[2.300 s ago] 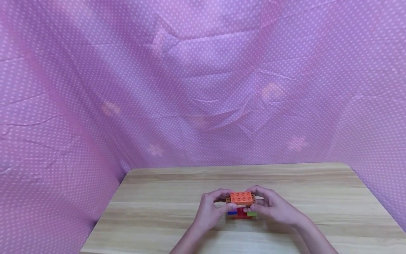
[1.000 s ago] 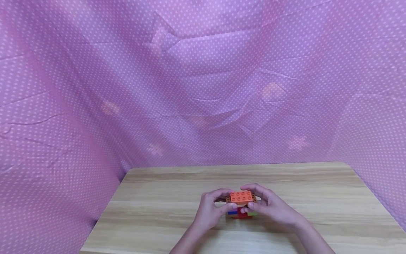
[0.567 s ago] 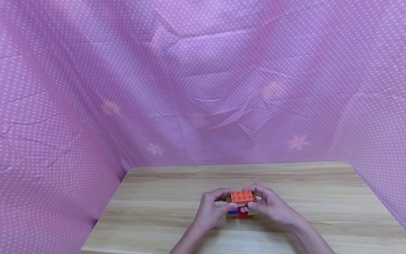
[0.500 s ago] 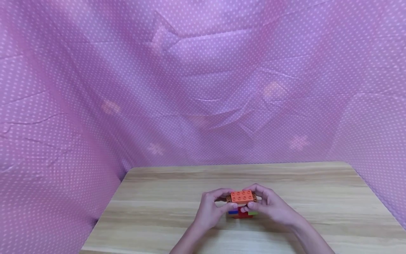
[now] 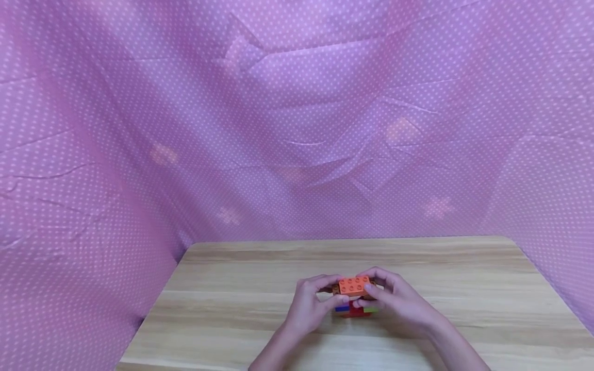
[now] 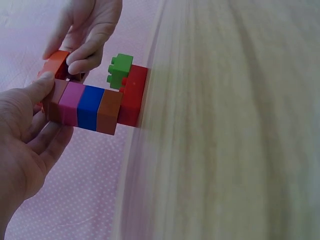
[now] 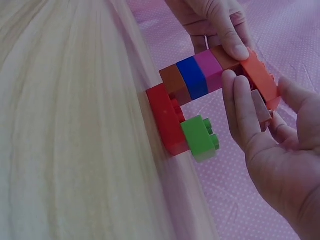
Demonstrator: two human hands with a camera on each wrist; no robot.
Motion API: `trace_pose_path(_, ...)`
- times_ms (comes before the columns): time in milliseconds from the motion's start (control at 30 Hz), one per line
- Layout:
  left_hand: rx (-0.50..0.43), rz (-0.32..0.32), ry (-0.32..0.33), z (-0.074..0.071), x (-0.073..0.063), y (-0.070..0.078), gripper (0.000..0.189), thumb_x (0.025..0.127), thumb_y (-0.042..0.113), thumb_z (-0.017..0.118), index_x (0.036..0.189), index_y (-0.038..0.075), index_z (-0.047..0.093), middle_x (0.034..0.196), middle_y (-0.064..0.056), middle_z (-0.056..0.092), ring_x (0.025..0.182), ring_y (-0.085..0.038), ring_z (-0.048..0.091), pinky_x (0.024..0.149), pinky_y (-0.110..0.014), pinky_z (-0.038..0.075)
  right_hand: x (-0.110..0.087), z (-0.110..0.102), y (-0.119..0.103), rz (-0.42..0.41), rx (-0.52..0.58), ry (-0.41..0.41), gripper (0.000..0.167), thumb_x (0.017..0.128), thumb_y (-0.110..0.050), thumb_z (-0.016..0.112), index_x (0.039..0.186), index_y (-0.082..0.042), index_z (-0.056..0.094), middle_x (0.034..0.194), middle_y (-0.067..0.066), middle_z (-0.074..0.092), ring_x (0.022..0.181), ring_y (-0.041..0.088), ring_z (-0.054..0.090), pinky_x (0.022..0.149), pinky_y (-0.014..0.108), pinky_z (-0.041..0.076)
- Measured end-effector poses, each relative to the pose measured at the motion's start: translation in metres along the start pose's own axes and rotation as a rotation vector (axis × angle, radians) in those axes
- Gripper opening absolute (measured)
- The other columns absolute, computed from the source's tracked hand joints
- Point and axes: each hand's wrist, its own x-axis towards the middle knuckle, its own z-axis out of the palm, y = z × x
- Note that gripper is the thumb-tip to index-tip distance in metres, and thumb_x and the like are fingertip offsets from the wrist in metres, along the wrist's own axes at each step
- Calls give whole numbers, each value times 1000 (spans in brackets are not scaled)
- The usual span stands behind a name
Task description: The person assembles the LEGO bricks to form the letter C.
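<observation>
A toy brick build stands on the table. Its red base brick (image 7: 167,120) carries a column at the left: a brown brick (image 7: 175,85), a blue brick (image 7: 192,77), a pink brick (image 7: 209,67) and an upper brown brick (image 7: 223,57). A green brick (image 7: 200,137) sits on the base's right end. Across the top lies an orange brick (image 5: 354,285); another brown brick (image 7: 260,105) hangs under its right end, with a gap above the green one. My left hand (image 5: 306,304) grips the column's top. My right hand (image 5: 401,299) holds the orange brick's right end, thumb on its top corner.
The build stands on a wooden table (image 5: 241,309) towards its front. A pink-purple dotted cloth (image 5: 297,129) hangs behind the table and along its sides.
My right thumb has shifted up from the front of the orange brick onto its right top corner. The left hand keeps its grip, and the build stays in place.
</observation>
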Motion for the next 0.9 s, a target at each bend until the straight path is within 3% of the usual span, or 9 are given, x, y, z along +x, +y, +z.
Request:
trace_pose_path(333,20,8,-4,-2,1,-1,40,89,30,84,123,9,77,112,0,79,96,-7,73,87,-29,63,1,1,-4,32,17,23,37,110,-10,57,138,13,50,136,32,55,115,38,70,101,44,57)
trace_pose_path(700,13,15,-5,-1,2,-3,39,91,29,83,124,10,77,112,-1,79,96,-9,74,87,-30,63,2,-2,3,-9,55,-1,39,110,-6,55,140,16,46,133,30,58,111,40,72,99,46,57)
trace_pose_path(900,13,-6,-7,-1,3,-3,40,90,30,83,124,10,77,113,-1,79,97,-10,74,88,-31,63,3,-5,7,-93,26,-29,42,109,1,53,146,16,41,134,32,57,111,35,73,97,48,58)
